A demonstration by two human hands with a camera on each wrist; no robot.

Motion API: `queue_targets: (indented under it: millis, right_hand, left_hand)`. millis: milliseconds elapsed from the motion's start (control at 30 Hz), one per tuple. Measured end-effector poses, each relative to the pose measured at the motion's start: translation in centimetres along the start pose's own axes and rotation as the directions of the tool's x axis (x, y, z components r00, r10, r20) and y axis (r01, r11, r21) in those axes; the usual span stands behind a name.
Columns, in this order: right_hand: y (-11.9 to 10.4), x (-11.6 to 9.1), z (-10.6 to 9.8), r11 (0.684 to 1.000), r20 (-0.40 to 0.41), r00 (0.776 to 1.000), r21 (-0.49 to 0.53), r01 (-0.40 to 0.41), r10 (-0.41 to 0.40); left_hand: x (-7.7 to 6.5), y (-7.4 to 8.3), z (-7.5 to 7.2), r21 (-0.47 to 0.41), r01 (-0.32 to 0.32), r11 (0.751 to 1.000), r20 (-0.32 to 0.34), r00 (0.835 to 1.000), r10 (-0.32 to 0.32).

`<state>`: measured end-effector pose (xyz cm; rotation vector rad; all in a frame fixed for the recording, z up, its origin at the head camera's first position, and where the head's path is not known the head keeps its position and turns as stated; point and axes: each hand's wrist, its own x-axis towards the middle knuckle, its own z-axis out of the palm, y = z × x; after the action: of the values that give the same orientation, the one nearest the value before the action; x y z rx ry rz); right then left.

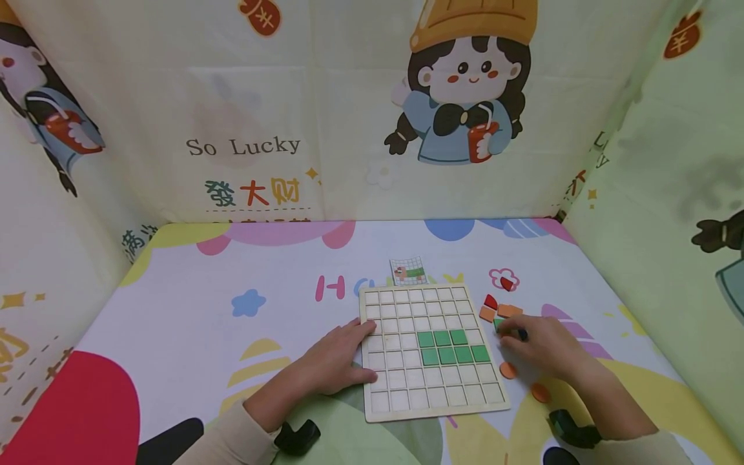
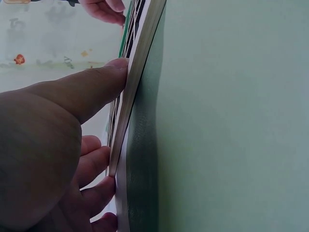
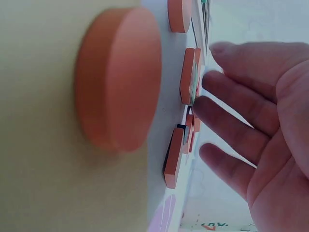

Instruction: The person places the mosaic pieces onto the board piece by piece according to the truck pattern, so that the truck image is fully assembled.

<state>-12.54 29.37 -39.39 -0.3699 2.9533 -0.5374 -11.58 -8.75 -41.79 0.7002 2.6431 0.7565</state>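
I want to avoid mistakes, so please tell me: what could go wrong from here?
The left hand touches the edge of the grid board; pressing too hard might shift it and jostle the green squares. The right hand is at loose pieces lying close together, so picking one could nudge another. An orange disc near that hand might be brushed away.

A person wears a plain cream fabric sleeve on the left arm (image 1: 232, 440) and a matching cream fabric sleeve on the right arm (image 1: 645, 450), with curved, glossy black devices at the left wrist (image 1: 298, 438) and right wrist (image 1: 575, 431).
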Motion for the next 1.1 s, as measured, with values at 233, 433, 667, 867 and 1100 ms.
queue_targets:
  millis: [233, 433, 667, 867, 1100]
  right_hand:
    - [0.0, 0.7, 0.0, 0.999, -0.006, 0.999, -0.017, -0.032, 0.031]
    - [-0.1, 1.0, 0.3, 1.000, 0.009, 1.000, -0.022, -0.019, 0.019]
    - [0.1, 1.1, 0.1, 1.000, 0.004, 1.000, -0.019, 0.009, -0.009]
    - [0.2, 1.3, 0.3, 0.999, -0.020, 1.000, -0.041, 0.002, -0.003]
    - [0.1, 1.3, 0.4, 0.999, 0.000, 1.000, -0.036, 0.015, -0.015]
  left_hand:
    - [0.0, -0.1, 0.1, -0.001, 0.004, 1.000, 0.002, 1.000, -0.004]
    - [0.1, -0.1, 0.1, 0.003, -0.004, 1.000, 0.000, 1.000, 0.004]
    - [0.1, -0.1, 0.0, 0.002, 0.001, 1.000, 0.003, 1.000, -0.001]
    - [0.1, -0.1, 0.0, 0.001, 0.000, 1.000, 0.001, 1.000, 0.000]
    - [0.1, -0.1, 0.0, 0.003, -0.005, 1.000, 0.000, 1.000, 0.005]
